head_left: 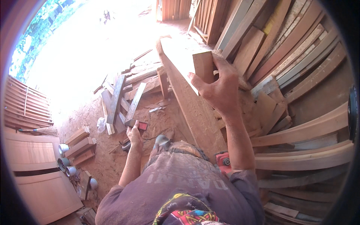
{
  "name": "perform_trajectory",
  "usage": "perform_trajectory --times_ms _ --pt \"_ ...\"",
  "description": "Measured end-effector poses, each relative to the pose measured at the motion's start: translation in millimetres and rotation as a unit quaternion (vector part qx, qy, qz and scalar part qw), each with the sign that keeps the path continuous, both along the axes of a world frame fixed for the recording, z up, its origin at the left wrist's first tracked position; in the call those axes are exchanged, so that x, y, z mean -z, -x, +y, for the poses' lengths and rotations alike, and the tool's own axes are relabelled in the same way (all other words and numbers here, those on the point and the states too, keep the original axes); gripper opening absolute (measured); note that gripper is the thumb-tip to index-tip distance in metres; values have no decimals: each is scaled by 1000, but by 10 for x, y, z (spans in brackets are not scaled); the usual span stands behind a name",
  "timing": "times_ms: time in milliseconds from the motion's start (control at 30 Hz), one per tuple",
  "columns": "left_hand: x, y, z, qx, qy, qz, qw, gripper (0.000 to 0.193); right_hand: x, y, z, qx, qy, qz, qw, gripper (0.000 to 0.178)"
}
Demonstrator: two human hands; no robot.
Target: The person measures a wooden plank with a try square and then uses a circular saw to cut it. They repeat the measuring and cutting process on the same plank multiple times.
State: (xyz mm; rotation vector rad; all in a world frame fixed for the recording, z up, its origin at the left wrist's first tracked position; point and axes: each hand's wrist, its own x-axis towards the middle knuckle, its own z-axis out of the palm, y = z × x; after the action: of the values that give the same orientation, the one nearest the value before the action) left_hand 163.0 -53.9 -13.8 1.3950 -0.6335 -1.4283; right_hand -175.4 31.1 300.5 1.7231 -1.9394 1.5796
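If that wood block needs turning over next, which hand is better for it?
Probably the right hand, because it holds the wood block in its grip. The left hand is away from the block and busy holding a try square.

There are two hands (134, 135) (222, 85), one try square (135, 102), one held block (203, 65) and two panels (48, 197) (32, 150).

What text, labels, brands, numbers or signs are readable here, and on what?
Shirt: faded pale block lettering, partly legible; not copied out here.
Try square in the left hand: small dark marks along its pale blade, too small to read.
I can make out no other lettering.
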Motion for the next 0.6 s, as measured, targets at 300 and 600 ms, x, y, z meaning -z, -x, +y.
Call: perform_trajectory --times_ms 300,600 --pt "-113 138 -7 43 17 17 999 12 39 -14 -55 2 7 7 1000 58" --pt "79 147 -17 63 4 33 997 24 84 -10 -24 12 -15 -3 1000 57"
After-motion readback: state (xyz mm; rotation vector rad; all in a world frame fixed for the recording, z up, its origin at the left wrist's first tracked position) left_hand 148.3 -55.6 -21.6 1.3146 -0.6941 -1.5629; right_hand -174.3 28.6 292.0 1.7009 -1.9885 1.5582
